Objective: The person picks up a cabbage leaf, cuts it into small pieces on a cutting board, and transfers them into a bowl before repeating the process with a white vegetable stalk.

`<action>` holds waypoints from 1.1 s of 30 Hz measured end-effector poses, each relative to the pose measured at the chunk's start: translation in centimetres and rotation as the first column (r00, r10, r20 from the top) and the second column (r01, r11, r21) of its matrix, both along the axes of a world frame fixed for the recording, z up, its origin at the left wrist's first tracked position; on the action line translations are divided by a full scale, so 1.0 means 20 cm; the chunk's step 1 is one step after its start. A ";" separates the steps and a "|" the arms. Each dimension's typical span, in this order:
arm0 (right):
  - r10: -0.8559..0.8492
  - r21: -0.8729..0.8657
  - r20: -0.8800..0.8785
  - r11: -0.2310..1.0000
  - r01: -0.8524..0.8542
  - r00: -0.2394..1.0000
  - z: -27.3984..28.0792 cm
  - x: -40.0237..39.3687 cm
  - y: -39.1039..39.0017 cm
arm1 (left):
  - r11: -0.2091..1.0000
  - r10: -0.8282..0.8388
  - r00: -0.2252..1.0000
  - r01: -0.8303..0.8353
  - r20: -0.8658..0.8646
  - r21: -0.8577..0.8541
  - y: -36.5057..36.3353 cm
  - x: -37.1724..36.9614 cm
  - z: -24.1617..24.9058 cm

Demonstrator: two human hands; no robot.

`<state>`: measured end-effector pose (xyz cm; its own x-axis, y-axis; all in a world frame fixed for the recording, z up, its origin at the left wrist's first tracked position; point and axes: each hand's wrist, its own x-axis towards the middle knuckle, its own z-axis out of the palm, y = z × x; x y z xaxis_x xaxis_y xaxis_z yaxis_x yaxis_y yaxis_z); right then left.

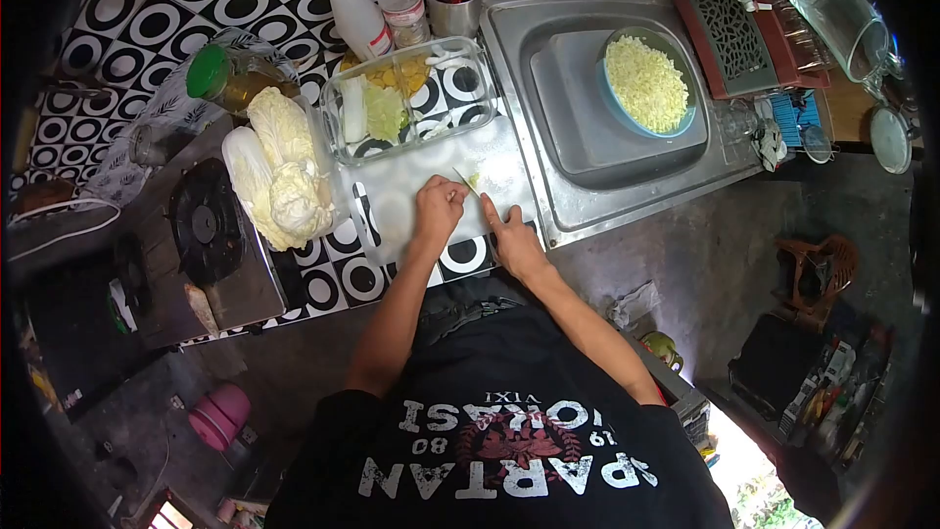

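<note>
My right hand (516, 243) grips a knife (468, 183), its index finger stretched toward the blade. The blade points away and to the left over a translucent cutting board (392, 223). Close beside it, my left hand (441, 206) is closed with curled fingers on the board; whatever they hold is hidden. Small pale green bits (474, 179) lie by the blade. Just beyond the hands stands a clear divided container (493, 103), with a green cabbage leaf (385, 112) and a white stalk piece (352, 110) in its left compartment.
Napa cabbages (279, 171) rest left of the board, near a stove burner (206, 220). A blue bowl (627, 120) of chopped cabbage (646, 83) stands on the metal sink (558, 191) at right. Bottles (402, 10) and a metal cup (454, 15) line the back.
</note>
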<state>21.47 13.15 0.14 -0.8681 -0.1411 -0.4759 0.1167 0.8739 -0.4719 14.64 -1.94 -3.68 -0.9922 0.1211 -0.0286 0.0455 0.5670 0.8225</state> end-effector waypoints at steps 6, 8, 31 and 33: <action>0.002 -0.019 -0.010 1.000 -0.002 1.000 0.06 0.10 0.06 | 1.000 0.013 0.999 -0.013 -0.040 0.002 0.00 0.01 -0.02; 0.005 -0.002 0.029 1.000 -0.005 1.000 0.08 0.07 0.04 | 1.000 -0.001 0.999 0.001 -0.044 0.006 -0.01 0.02 -0.01; 0.008 0.014 -0.050 1.000 -0.008 0.999 0.02 0.06 -0.02 | 0.999 0.031 0.999 -0.031 -0.009 0.042 -0.01 0.03 0.00; 0.013 0.020 -0.040 1.000 -0.013 0.999 0.04 0.08 0.01 | 0.997 0.054 0.999 -0.054 0.000 0.046 -0.01 0.04 0.01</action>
